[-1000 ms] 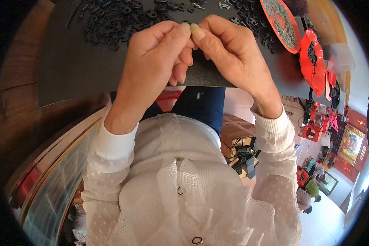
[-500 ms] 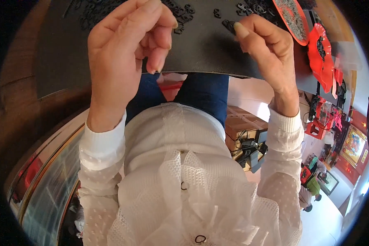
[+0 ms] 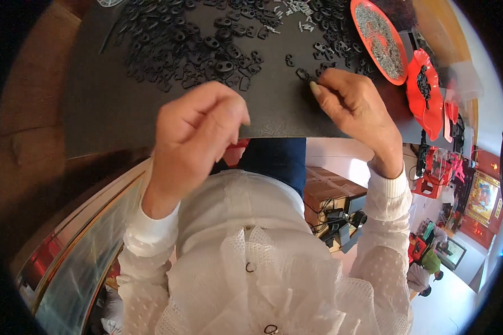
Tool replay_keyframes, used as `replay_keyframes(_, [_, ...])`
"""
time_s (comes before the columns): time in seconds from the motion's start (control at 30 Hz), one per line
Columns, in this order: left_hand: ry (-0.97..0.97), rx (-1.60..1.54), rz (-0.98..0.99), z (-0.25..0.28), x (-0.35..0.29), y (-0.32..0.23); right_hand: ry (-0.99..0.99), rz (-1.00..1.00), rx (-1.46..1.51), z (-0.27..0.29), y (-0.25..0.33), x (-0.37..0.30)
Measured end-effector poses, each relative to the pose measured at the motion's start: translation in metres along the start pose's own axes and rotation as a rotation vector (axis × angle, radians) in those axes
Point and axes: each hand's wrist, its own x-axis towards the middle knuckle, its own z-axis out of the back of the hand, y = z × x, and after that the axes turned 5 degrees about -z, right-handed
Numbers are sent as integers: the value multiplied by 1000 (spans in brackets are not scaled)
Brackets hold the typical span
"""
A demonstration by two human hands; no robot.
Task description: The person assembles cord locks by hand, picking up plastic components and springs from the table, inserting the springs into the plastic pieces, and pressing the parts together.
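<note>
My left hand [image 3: 198, 137] is raised over the near edge of the dark work surface, its fingers curled in toward the thumb. Whatever lies within them, if anything, is hidden. On the right, my right hand [image 3: 357, 106] is low over the surface with thumb and forefinger pinched together. A small black plastic part [image 3: 302, 73] with holes shows at those fingertips. Beyond my left hand spreads a loose pile of similar black parts [image 3: 207, 47], some with two oval holes. Another black heap [image 3: 338, 36] lies beyond my right hand.
At the right stand a red oval tray [image 3: 403, 78] of small silvery metal pieces and a red wavy-rimmed dish [image 3: 435, 120] with small black pieces. Small springs [image 3: 299, 8] lie at the far side. A cardboard box [image 3: 321, 187] with black devices stands below the table edge.
The view has shifted, bringing more of the far table into sight. My left hand has turned and moved in toward the middle. The right hand keeps its pinch near the same spot.
</note>
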Motion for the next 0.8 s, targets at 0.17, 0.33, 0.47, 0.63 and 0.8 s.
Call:
replay_keyframes(0.17, [208, 169, -58, -8, 10, 5, -36, -68, -112, 6, -19, 1])
replay_keyframes(0.33, [259, 200, -135, -17, 22, 11, -186, -7, -207, 9, -17, 16])
replay_keyframes(0.47, [237, 146, -22, -20, 23, 16, -231, 218, -212, -6, -9, 53])
replay_keyframes(0.63, [213, 190, -104, -18, 24, 18, -204, 284, -221, -17, -3, 82])
replay_keyframes(0.8, [187, 170, -123, -18, 23, 17, -102, 254, -275, -9, -11, 80])
